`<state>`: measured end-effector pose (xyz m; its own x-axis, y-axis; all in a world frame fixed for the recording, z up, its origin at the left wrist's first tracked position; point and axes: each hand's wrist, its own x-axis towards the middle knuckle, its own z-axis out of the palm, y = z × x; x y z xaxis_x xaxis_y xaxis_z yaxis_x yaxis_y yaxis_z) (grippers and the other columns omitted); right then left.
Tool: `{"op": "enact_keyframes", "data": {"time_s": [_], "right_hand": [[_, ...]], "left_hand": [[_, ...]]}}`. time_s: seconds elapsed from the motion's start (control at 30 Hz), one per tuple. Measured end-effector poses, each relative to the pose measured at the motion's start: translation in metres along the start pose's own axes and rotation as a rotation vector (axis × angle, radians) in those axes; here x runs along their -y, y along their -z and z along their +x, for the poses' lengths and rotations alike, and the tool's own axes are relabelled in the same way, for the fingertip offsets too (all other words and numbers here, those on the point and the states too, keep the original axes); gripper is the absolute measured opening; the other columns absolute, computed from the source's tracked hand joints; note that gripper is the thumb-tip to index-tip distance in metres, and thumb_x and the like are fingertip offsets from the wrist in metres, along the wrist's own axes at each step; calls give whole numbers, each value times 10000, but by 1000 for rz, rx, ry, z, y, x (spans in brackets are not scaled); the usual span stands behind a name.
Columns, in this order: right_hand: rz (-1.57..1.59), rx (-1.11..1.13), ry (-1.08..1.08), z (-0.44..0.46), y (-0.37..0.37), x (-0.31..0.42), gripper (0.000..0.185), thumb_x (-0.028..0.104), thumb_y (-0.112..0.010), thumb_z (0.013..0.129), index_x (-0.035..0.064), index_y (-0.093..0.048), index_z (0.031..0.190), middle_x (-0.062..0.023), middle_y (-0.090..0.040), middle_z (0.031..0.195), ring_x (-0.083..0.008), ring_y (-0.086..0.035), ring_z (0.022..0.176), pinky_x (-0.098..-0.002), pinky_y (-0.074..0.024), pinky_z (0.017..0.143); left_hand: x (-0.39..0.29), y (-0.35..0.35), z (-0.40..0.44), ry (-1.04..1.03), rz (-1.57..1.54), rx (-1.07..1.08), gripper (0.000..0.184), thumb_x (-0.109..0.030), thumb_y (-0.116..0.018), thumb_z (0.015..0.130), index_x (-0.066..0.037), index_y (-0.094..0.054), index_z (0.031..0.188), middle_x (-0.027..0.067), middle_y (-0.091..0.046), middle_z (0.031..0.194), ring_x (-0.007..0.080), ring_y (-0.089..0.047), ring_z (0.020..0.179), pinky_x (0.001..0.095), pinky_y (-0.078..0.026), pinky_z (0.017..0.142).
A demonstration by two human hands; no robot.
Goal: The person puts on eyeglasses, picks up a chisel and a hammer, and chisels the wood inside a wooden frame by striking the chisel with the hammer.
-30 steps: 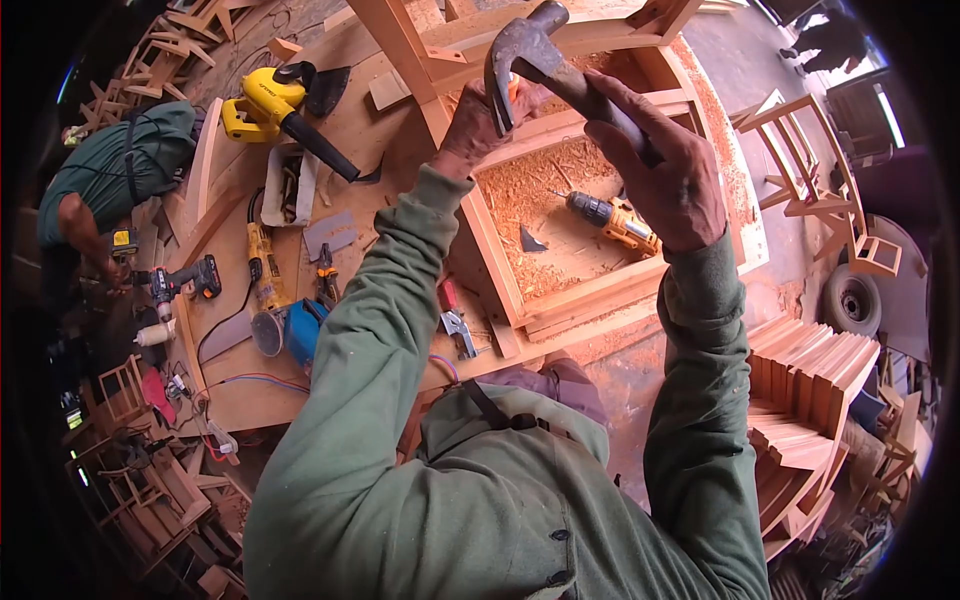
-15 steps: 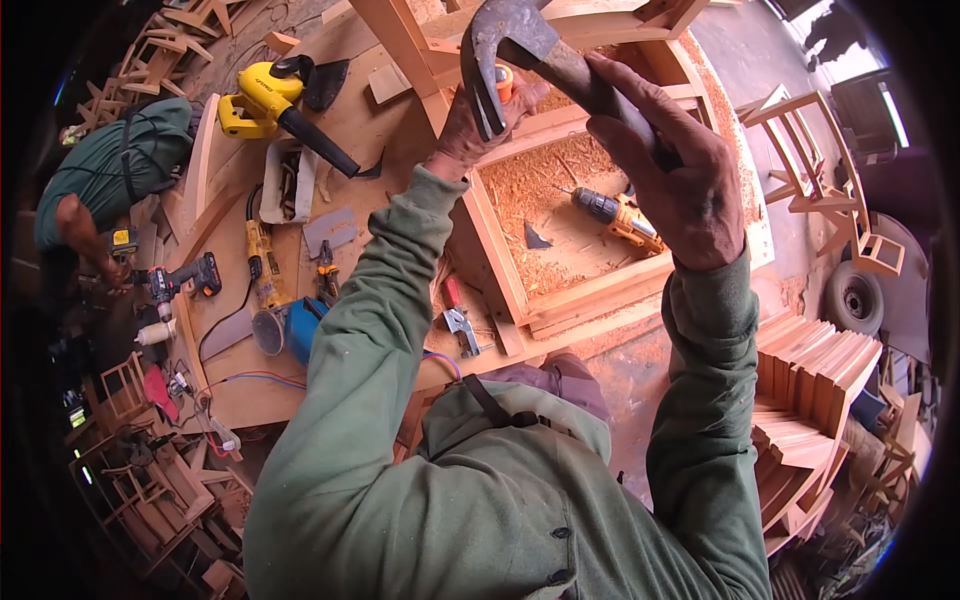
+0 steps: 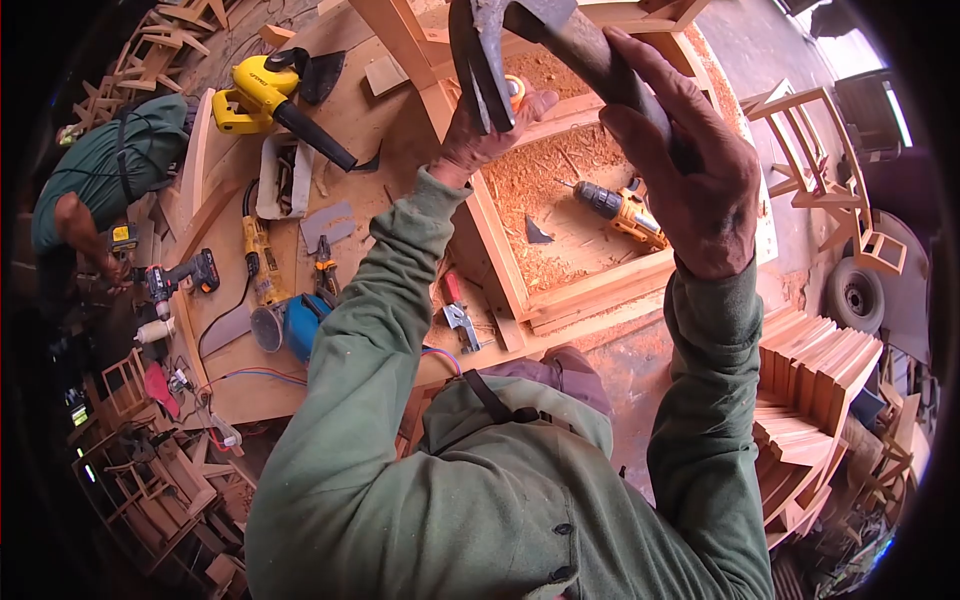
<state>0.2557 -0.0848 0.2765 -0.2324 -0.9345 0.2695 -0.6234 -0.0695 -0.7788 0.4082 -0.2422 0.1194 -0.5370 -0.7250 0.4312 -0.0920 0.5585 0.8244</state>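
Pinching hammer (image 3: 588, 62) in right hand (image 3: 708, 175); can't tell grip of left hand (image 3: 474, 145), partly behind claw (image 3: 480, 72), near drill (image 3: 622, 213).

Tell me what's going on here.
The right hand grips a dark claw hammer above a pale wooden frame. The left hand is at a small orange object, its grip partly hidden. A yellow and black drill lies among shavings inside the frame. At left, a co-worker has a hand at a grey drill.
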Motion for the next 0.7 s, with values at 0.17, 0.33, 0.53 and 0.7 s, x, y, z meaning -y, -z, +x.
{"op": "enact_keyframes", "data": {"time_s": [0.17, 0.33, 0.53, 0.7], "right_hand": [[37, -40, 245, -2, -28, -41, 501, 241, -751, 872, 214, -611, 1353, -165, -715, 965, -269, -719, 784, -373, -549, 659], [-130, 132, 150, -3, -28, -51, 458, 263, -730, 892, 193, -623, 1331, -203, -702, 909, -326, -703, 742, -398, -533, 644], [-3, 100, 89, -12, -18, -53, 440, 248, -728, 906, 138, -629, 1319, -206, -703, 842, -281, -722, 719, -378, -536, 647], [76, 70, 15, -20, -6, -50, 433, 229, -728, 915, 120, -630, 1323, -181, -726, 851, -194, -732, 739, -339, -546, 645]], "left_hand": [[25, 8, -4, 108, -325, 92, 278, -250, -723, 906, -32, -556, 856, 13, -529, 740, 106, -522, 613, 270, -462, 540], [109, 1, -18, 673, -1449, -16, 221, -177, -657, 934, -31, -562, 1070, 8, -591, 950, 88, -549, 748, 221, -470, 613], [70, 0, -5, 228, -632, 3, 104, -128, -692, 902, -40, -648, 931, -38, -628, 756, 70, -589, 683, 258, -485, 601], [23, -1, 2, 198, -476, -25, 101, -102, -724, 858, -21, -719, 917, 15, -722, 772, 86, -657, 700, 258, -508, 629]]}}
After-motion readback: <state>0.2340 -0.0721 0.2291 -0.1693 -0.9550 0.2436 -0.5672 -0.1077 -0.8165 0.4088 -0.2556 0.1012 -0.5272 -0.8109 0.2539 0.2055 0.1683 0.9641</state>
